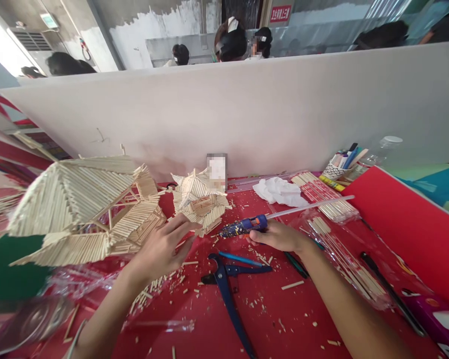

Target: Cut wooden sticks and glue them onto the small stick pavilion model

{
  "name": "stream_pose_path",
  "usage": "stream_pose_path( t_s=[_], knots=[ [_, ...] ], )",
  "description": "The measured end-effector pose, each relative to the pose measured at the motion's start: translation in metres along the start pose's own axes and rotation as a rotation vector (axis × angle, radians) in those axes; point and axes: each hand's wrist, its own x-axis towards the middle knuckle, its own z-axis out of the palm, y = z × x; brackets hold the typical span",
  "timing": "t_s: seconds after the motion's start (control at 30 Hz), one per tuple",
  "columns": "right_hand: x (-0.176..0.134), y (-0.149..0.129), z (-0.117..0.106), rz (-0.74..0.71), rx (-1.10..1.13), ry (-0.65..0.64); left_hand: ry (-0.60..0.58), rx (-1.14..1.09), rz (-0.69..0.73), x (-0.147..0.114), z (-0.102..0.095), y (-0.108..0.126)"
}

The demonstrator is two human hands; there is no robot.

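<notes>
1. Small stick model (201, 203): ten o'clock from glue gun (244, 227).
2. Right hand (281, 235): grasping glue gun.
3. Left hand (167, 244): fingers parted, seemingly empty; contact unclear.
4. Handling: model best steadied from eight o'clock, fingertips clear of likely hot nozzle (223, 232).

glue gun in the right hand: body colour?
Mostly dark blue, with light specks towards the nozzle end; the glue gun shows in the head view.

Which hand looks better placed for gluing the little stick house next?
Probably the right hand: it holds the glue gun, aimed toward the little stick house. The left hand is close to the house and shows no tool, so it seems better suited to steadying.
</notes>
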Motion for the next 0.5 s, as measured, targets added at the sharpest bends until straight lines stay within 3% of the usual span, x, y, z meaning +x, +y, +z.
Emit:
stream_pose_path(
  t_s=[0.2,0.33,0.5],
  knots=[
    [0.001,-0.003,-0.003,-0.062,-0.122,0.01,-0.027,-0.011,0.007,0.0,0.009,0.004],
    [0.002,-0.003,-0.002,0.04,-0.251,0.05,-0.027,-0.024,0.006,0.0,0.012,0.004],
    [0.0,-0.01,-0.002,0.171,-0.456,0.002,-0.029,-0.015,0.005,0.0,0.015,0.003]
  ],
)
